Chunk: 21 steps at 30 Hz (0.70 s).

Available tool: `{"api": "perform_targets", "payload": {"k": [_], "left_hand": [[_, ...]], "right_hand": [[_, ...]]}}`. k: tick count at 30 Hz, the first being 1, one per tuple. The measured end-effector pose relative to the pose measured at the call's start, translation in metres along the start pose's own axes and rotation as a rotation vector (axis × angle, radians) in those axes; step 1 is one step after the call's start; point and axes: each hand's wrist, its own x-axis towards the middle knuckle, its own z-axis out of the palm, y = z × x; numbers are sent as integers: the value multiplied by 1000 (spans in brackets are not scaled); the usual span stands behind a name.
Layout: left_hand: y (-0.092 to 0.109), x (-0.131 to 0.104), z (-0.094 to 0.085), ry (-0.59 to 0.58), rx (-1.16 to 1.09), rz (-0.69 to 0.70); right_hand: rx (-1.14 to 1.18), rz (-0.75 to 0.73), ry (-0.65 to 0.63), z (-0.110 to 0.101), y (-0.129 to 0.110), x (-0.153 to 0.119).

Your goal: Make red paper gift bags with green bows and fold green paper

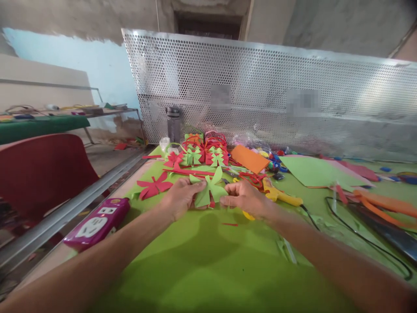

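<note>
Left grip [185,195], right grip [244,198]: we pinch a green paper flower [211,189].
Shaping, we judge; next calls for light, even pressure.

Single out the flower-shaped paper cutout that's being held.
The light-green cutout, between left hand and right hand; the red cutout lies left, others farther back.

Consists of bare left hand [180,196] and bare right hand [246,198], with uncovered forearms [112,248] tapering towards wrists [167,209].
</note>
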Motion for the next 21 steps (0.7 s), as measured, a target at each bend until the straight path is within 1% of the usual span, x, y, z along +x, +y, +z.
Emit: {"api": "perform_targets", "payload": {"k": [2,8,13,15,17,19,21], "left_hand": [[-2,1,-2,18,-17,19],[-4,1,-10,39,-47,45],[-4,0,-16,44,-49,77],[-4,-2,-15,33,-51,92],[-5,-5,-13,15,-53,95],[-6,-8,-10,-19,-49,85],[-7,-10,-8,-66,-32,82]], "right_hand": [[-35,25,20,0,-2,-1],[-104,66,-6,0,-6,-6],[-49,10,32,-1,0,-5],[18,28,44,-1,1,-5],[62,54,22,2,1,-5],[67,51,-3,5,0,-5],[53,43,9,9,0,-5]]}}
